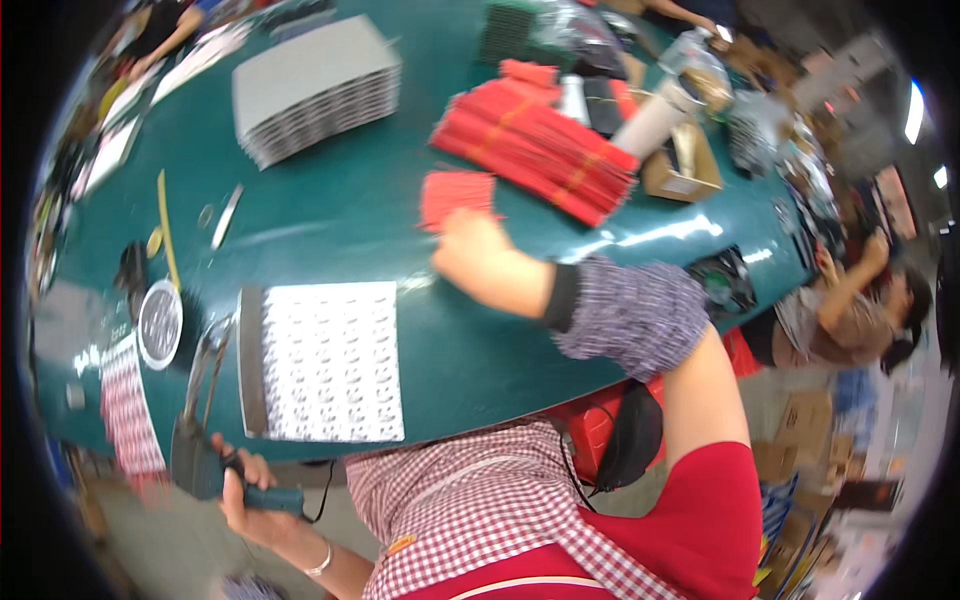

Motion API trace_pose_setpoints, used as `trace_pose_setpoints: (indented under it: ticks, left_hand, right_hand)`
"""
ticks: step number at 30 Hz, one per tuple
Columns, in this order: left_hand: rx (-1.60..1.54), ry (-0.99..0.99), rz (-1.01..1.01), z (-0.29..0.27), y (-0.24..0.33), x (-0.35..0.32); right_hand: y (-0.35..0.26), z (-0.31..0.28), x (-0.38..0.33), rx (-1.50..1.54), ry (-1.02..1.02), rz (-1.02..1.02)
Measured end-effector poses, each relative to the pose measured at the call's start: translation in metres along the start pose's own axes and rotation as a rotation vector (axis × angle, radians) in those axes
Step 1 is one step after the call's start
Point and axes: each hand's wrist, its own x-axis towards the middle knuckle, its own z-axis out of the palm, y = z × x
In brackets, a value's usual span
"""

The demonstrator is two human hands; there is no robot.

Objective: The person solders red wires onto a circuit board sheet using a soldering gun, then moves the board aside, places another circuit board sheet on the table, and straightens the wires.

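Observation:
My left hand (250,500) grips the handle of a dark green corded hand tool (198,462), at the table's near left edge. A long narrow metal front reaches up from the tool's body. My right hand (475,250) is out over the middle of the table, its fingers closed at the lower edge of a small red square piece (457,195). Some blur covers this hand and hides the fingertips. A white sheet with rows of small dark prints (330,360) lies between my arms, a dark strip along its left side.
Beyond my right hand lies a banded red stack (540,145), beside a cardboard box (685,180) and a white tube (655,115). A grey stack (315,85) stands far left. A round white container (160,325) sits near the tool. Another person (850,310) is at the right.

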Motion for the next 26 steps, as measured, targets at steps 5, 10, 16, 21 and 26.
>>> trace_pose_setpoints:
  ticks: [5, 10, 16, 21, 26]
  left_hand:
    - [0.045, 0.064, 0.065, 0.011, -0.01, -0.003]
    - [-0.009, 0.065, -0.021, 0.024, -0.023, 0.003]
    - [0.026, 0.055, -0.093, 0.033, -0.029, 0.001]
    - [-0.005, 0.083, -0.137, 0.044, -0.039, -0.003]
    - [0.008, 0.096, -0.108, 0.041, -0.038, -0.004]
  right_hand:
    - [0.008, 0.016, -0.037, 0.44, 0.453, 0.158]
    - [-0.02, 0.053, -0.041, 0.919, 0.612, 0.196]
    - [-0.016, 0.037, -0.038, 0.574, 0.509, 0.12]
    - [-0.011, 0.032, -0.024, 0.439, 0.446, 0.056]
    - [-0.005, 0.04, -0.021, 0.579, 0.371, 0.17]
